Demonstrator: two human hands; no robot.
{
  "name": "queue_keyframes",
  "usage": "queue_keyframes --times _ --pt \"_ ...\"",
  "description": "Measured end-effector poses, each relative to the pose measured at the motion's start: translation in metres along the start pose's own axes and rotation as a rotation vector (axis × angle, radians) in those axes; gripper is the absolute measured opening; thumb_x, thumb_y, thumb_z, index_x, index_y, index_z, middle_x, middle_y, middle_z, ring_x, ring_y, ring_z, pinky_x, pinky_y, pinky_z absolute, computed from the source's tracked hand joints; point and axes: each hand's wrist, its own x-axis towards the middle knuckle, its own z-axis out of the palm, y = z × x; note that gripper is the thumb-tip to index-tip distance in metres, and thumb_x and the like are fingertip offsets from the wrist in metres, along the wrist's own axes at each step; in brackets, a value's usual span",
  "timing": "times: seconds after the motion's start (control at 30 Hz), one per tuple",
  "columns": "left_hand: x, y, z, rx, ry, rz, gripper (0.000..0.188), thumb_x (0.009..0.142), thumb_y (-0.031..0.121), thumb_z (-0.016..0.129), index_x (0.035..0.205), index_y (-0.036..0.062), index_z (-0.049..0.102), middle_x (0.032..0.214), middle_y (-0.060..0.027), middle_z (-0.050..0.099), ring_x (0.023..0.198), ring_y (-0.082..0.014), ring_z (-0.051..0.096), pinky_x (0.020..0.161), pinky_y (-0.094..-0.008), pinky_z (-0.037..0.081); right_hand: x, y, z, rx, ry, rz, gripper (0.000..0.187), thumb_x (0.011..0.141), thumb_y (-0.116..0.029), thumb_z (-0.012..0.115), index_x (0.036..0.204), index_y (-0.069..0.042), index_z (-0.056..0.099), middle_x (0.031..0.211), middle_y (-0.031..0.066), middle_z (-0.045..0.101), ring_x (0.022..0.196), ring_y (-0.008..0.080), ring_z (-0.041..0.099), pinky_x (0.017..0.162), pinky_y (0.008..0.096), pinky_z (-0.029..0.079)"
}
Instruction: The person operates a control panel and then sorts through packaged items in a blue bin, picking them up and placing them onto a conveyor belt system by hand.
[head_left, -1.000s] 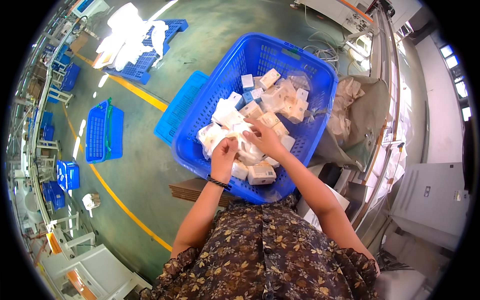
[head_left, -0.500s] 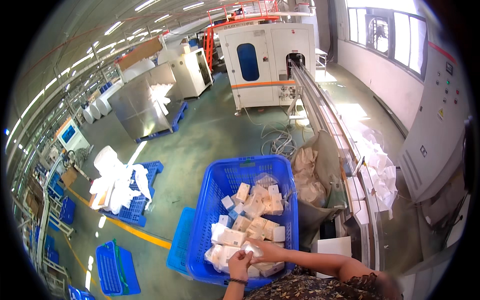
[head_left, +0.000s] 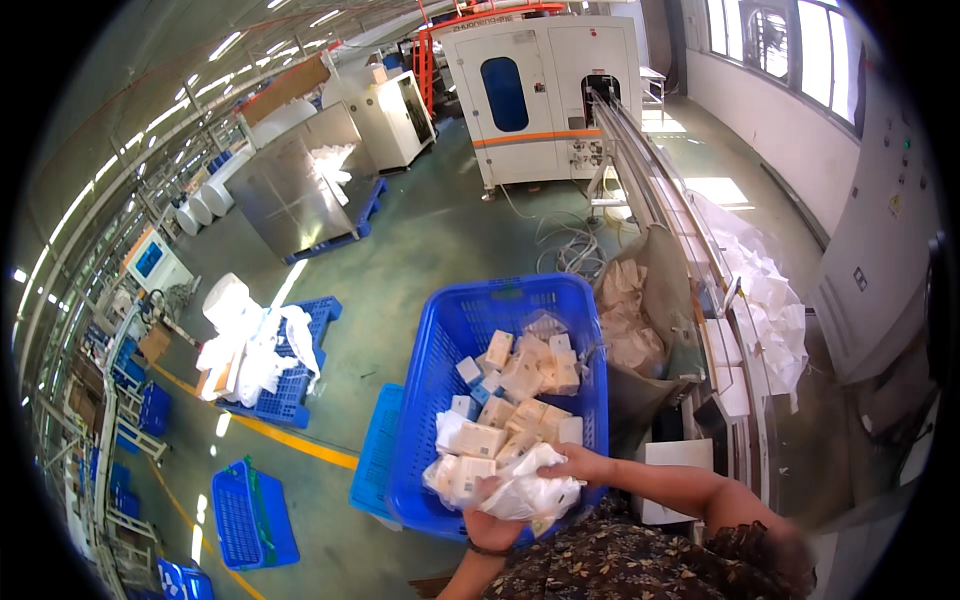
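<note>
Both my hands are over the near end of a big blue plastic basket (head_left: 603, 400). Between them stretches a crumpled white plastic bag (head_left: 528, 487). My right hand (head_left: 583, 464) grips its upper right edge, while my left hand (head_left: 492, 522) has hold of its lower left side. What the bag holds, if anything, I cannot make out. Several cream and white small packs (head_left: 480, 440), box-shaped and some in clear film, are heaped in the basket under and beyond my hands. One cream pack (head_left: 473, 473) lies close to my left fingers.
A conveyor rail (head_left: 668, 190) runs from a white machine (head_left: 535, 100) down along my right. Brown crumpled paper (head_left: 632, 320) sits in a sack beside the basket. A lighter blue crate (head_left: 372, 460) adjoins the basket's left side; another blue basket (head_left: 235, 515) stands farther left. A control cabinet (head_left: 880, 260) rises at right.
The white bag, bunched small between my fingers before, is now spread wide. My hands have moved apart, the right one going up and right. The whole view has shifted slightly.
</note>
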Motion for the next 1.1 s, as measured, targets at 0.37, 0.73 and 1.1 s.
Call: queue_keyframes --times 0.37,0.73,1.1 --pt "0.033 0.071 -0.008 1.543 0.585 0.712 0.022 0.087 0.013 0.067 0.102 0.0004 0.057 0.091 -0.0073 0.059 0.08 -0.0136 0.054 0.069 -0.0264 0.045 0.014 -0.078 0.035 0.304 0.237 -0.269 0.032 0.093 -0.012 0.06 0.124 -0.007 0.051 0.105 0.0067 0.064 0.094 0.0154 0.064 0.079 0.032 0.056" --pt "0.036 -0.018 0.008 0.257 0.497 0.206 0.033 0.098 0.017 0.051 0.127 0.0004 0.051 0.114 -0.007 0.062 0.097 -0.0191 0.064 0.079 -0.0325 0.054 -0.002 -0.005 -0.017 0.331 0.101 0.022 0.052 0.095 -0.018 0.057 0.14 -0.001 0.04 0.137 0.0143 0.048 0.123 0.0178 0.05 0.098 0.0328 0.043" --pt "-0.013 0.005 -0.033 0.208 0.091 -0.243 0.035 0.096 0.026 0.051 0.119 0.0003 0.056 0.119 -0.0139 0.06 0.11 -0.0258 0.06 0.096 -0.04 0.049 -0.162 -0.087 -0.086 -0.925 0.503 0.026 0.084 0.073 -0.018 0.079 0.144 -0.001 0.035 0.137 0.0156 0.048 0.128 0.0253 0.044 0.108 0.0384 0.033"
